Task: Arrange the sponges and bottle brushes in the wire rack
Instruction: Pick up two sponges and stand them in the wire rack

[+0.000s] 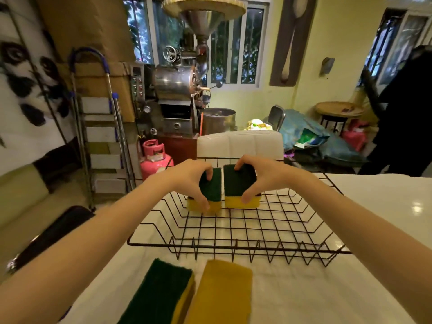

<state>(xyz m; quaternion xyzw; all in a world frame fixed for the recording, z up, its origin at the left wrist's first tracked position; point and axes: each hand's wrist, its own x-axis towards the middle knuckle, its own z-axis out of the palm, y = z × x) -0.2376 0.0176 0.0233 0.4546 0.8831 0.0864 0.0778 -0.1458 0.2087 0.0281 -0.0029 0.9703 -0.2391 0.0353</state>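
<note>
A black wire rack [236,230] stands on the white table. At its far side two green-and-yellow sponges sit side by side, green face up. My left hand [187,176] grips the left sponge [214,188], thumb on its near yellow edge. My right hand [259,176] grips the right sponge [236,183] the same way. In front of the rack, on the table, lie two more sponges: one green side up [159,293] and one yellow side up [222,293]. No bottle brush is in view.
The table [378,206] runs off to the right. A white chair back [238,142] stands just beyond the rack. A pink gas cylinder [155,157], a stepladder [102,136] and a metal roasting machine [180,90] fill the room behind. A person in dark clothes [402,113] stands at the far right.
</note>
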